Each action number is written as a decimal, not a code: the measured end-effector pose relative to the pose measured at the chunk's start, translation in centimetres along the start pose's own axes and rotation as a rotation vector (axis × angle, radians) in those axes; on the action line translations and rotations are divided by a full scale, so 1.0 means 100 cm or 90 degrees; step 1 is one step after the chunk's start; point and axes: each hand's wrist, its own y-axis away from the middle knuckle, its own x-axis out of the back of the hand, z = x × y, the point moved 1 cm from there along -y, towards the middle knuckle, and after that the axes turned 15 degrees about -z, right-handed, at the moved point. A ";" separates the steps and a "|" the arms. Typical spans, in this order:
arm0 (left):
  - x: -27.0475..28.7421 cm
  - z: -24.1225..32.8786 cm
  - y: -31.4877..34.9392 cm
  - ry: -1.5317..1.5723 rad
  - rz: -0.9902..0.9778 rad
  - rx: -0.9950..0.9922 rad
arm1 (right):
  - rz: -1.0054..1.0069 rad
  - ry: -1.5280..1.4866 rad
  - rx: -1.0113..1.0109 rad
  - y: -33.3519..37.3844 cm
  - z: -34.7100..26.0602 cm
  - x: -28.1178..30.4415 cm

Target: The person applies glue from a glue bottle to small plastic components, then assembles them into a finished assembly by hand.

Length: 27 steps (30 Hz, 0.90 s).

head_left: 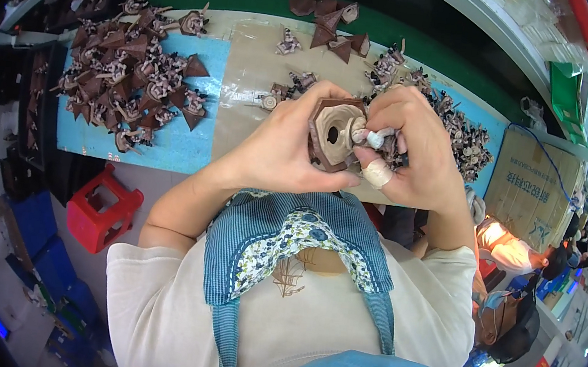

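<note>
My left hand (pixel 277 142) is wrapped round a brown six-sided base (pixel 322 143) with a tan, ridged top and a dark hole in it. In my right hand (pixel 421 147), a small painted figurine (pixel 381 138) in pale and dark colours is pinched between thumb and fingers, right beside the base. Its lower end seems to touch the base's tan top, but the exact contact is hard to make out. A beige wrap covers part of my right thumb. Just beyond my hands, a few loose figurines (pixel 288 41) lie on the tan middle of the table (pixel 250 55).
On the table's left is a heap of brown bases with figurines (pixel 128 78). Small figurines (pixel 465 141) are piled at the right, and brown pointed bases (pixel 326 28) lie at the back. A cardboard box (pixel 533 182), a red stool (pixel 99 208) and another person (pixel 504 316) are nearby.
</note>
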 end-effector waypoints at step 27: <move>-0.027 -0.015 -0.007 0.034 -0.035 -0.087 | -0.067 0.058 0.157 0.010 0.001 -0.013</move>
